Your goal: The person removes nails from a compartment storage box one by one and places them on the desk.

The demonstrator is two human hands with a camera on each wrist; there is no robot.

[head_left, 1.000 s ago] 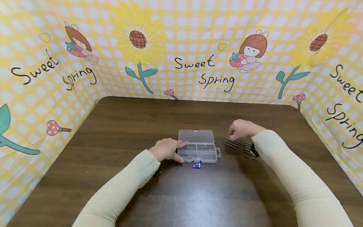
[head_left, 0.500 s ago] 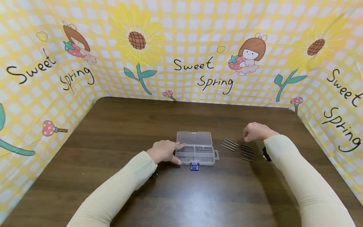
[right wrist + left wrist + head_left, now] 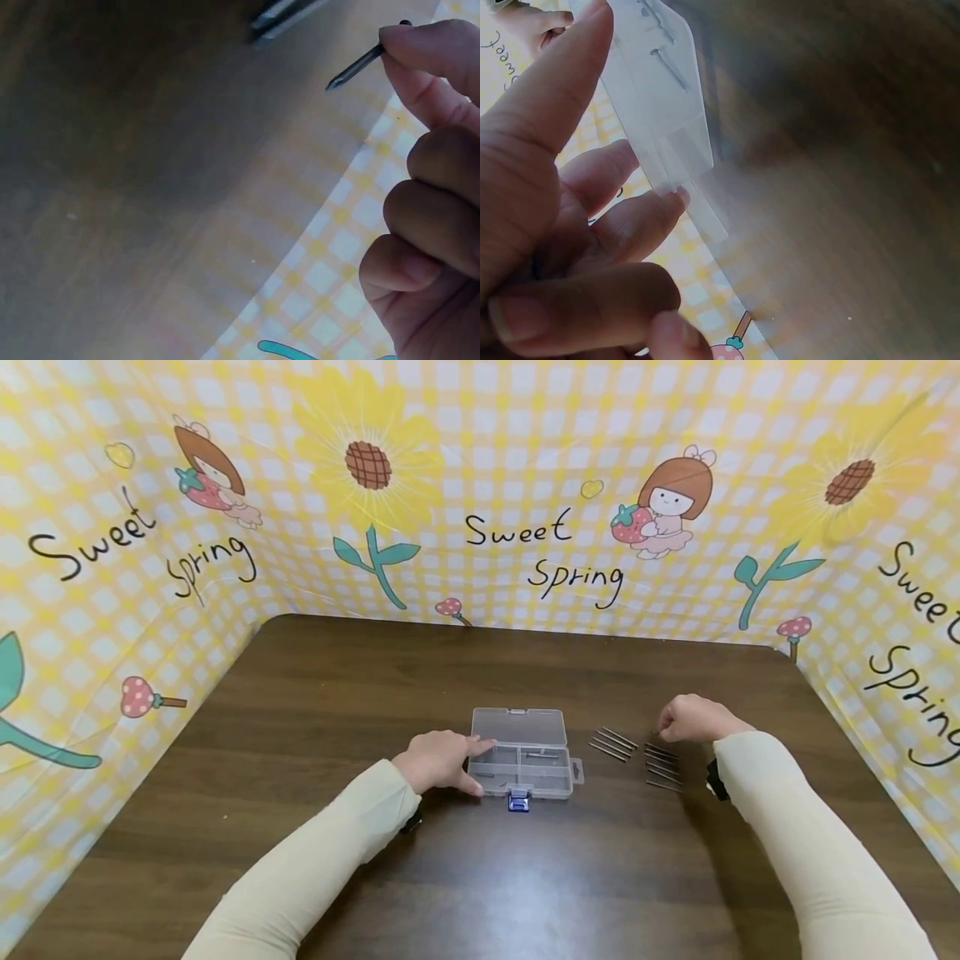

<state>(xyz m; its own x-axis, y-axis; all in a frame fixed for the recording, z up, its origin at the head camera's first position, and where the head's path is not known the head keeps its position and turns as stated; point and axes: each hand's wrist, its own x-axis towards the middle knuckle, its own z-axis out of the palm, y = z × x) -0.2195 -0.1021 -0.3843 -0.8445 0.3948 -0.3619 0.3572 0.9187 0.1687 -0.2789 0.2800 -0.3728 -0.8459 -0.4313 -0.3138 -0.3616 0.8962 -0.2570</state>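
Observation:
My left hand [image 3: 437, 760] holds the left end of a clear plastic compartment box [image 3: 553, 794], thumb at its front edge and fingers toward the back. The lid [image 3: 517, 727] stands open behind it, and a blue latch [image 3: 518, 803] hangs at the front. Inside the box lie a few nails, one nail [image 3: 670, 70] showing through the wall in the left wrist view. My right hand [image 3: 699, 719] pinches a single nail [image 3: 354, 69] between thumb and forefinger, point outward, behind the right-hand row of nails [image 3: 663, 786] on the table. Its other fingers are curled in.
Between the box and that row lies a second, slanted group of nails [image 3: 608, 752]. A hanging tab [image 3: 577, 771] juts from the box's right side. The dark wooden table [image 3: 360, 677] is enclosed at the back and sides by a yellow checked cloth [image 3: 517, 443].
The right hand has moved rightward from over the slanted nails to behind the right-hand row. The left hand stays on the box.

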